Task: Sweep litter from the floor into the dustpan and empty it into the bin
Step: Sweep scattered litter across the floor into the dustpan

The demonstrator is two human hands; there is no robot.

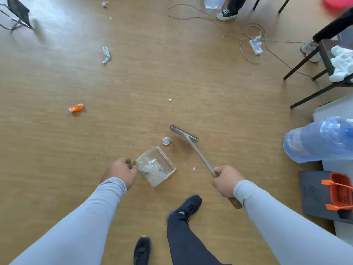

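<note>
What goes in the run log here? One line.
left hand holds dustpan | right hand holds broom | cup between | litter remains

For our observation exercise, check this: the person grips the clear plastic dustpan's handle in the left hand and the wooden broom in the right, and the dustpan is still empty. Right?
Not quite. The head view shows the clear plastic dustpan already holds crumpled litter; the hands are as stated.

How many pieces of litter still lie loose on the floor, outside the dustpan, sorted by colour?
Orange: 1, the wrapper
Pale blue-white: 1, the crumpled wrapper
White: 4, the paper ball, the cup, the scrap and the fleck
Total: 6
Tinier specks are too small to count.
</note>
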